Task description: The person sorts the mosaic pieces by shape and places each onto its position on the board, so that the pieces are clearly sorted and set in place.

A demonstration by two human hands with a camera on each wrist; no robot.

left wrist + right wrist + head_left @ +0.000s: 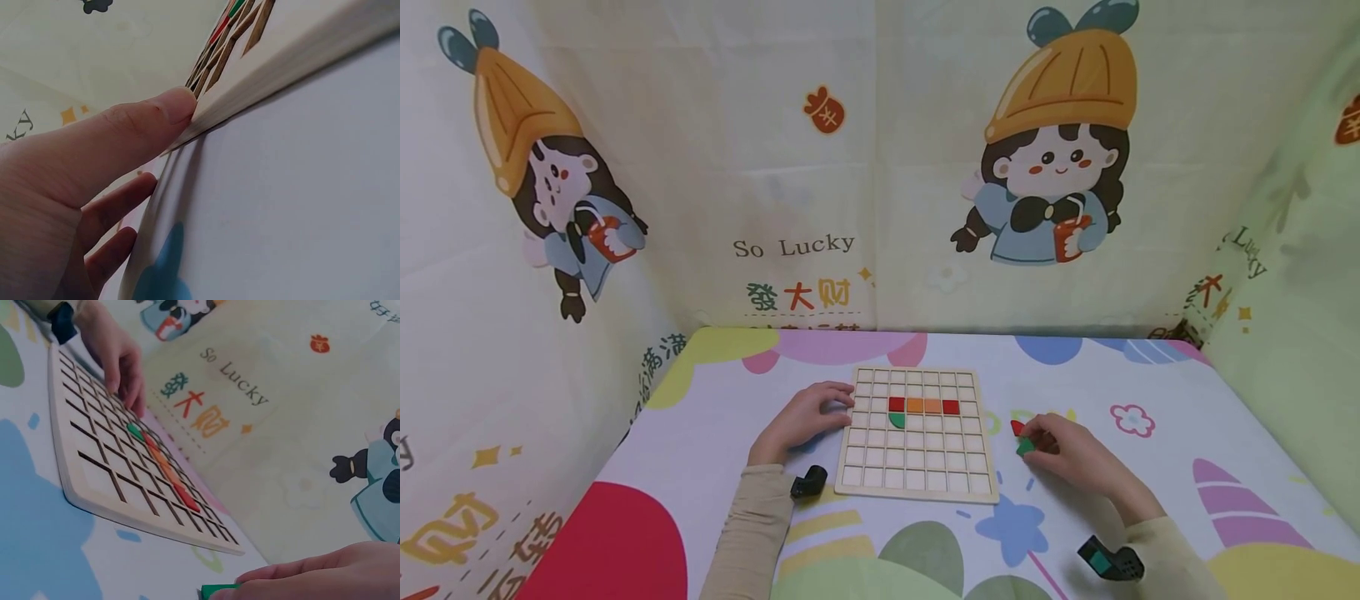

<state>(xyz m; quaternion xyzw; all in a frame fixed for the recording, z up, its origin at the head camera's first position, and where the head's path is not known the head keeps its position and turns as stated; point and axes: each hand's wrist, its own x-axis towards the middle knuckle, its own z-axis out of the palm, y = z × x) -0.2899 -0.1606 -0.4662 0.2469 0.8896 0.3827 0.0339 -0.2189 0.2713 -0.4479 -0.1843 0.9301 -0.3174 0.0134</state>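
A wooden grid board (917, 479) lies flat on the table (715, 417), which is covered with a brightly patterned cloth. In one row of the board sit four flat tiles: a red tile (897, 404), two orange tiles (923, 406) and a second red tile (951, 407). A green-and-red quarter-round piece (897, 420) occupies the cell directly below the first red tile.

The person's left hand (805, 417) rests at the board's left edge, fingers relaxed, thumb tip pressed against the side of the wooden rim; its grip closes on nothing.

The right hand (1063, 450) lies on the table to the right of the board, apart from it. Its fingers are curled down over a small green piece (1025, 447), holding it against the table surface. A small red piece (1017, 427) lies just beside those fingertips, towards the board.

Printed fabric screens (850, 167) stand behind and to both sides of the table.
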